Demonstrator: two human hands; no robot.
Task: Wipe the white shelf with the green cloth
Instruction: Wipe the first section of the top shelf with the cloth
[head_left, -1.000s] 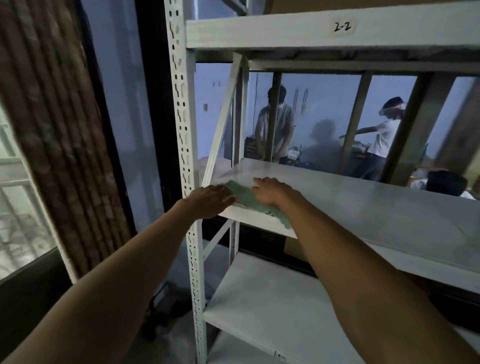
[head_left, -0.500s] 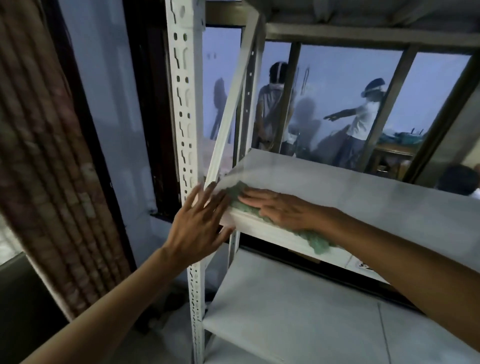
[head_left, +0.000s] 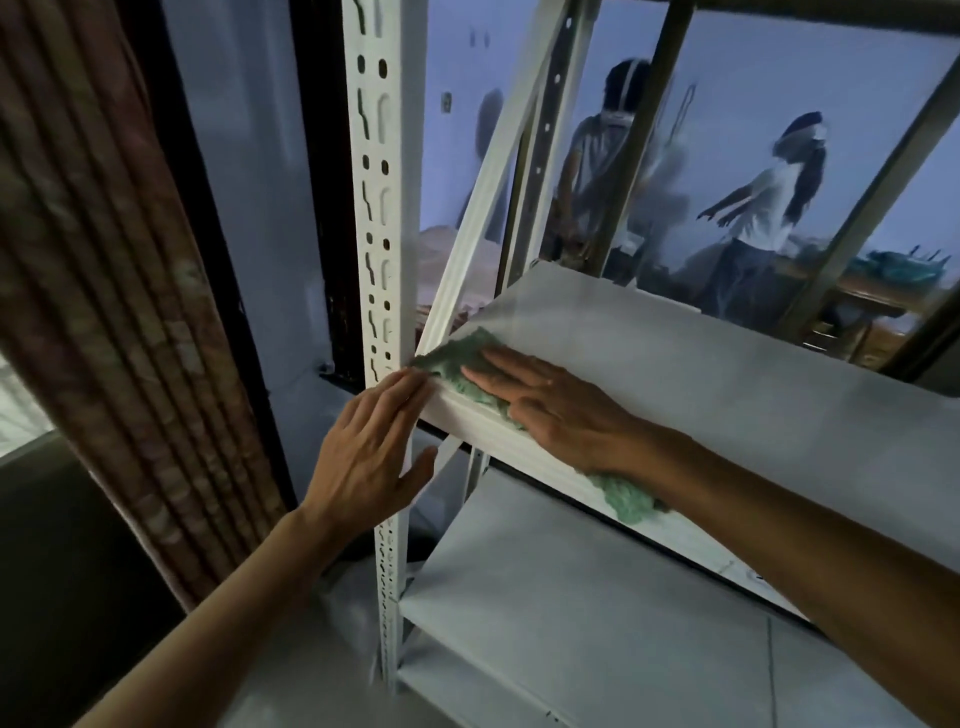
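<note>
The white shelf (head_left: 701, 384) runs from centre to the right, its front left corner near the middle of the view. The green cloth (head_left: 457, 358) lies along that front edge, with one end showing under my wrist (head_left: 628, 499). My right hand (head_left: 550, 405) lies flat on the cloth, fingers together and pointing left, pressing it onto the board. My left hand (head_left: 369, 452) is spread open, fingers up, resting against the white slotted upright (head_left: 379, 208) at the shelf's left corner. It holds nothing.
A lower white shelf (head_left: 571, 613) sits below. A white diagonal brace (head_left: 498, 171) rises from the shelf's left corner. A patterned curtain (head_left: 104, 260) hangs at the left. Two people stand behind the rack, beyond the shelf.
The view has dropped and moved closer. My left hand has come off the cloth's left end and now rests open against the upright. My right hand stays pressed on the cloth.
</note>
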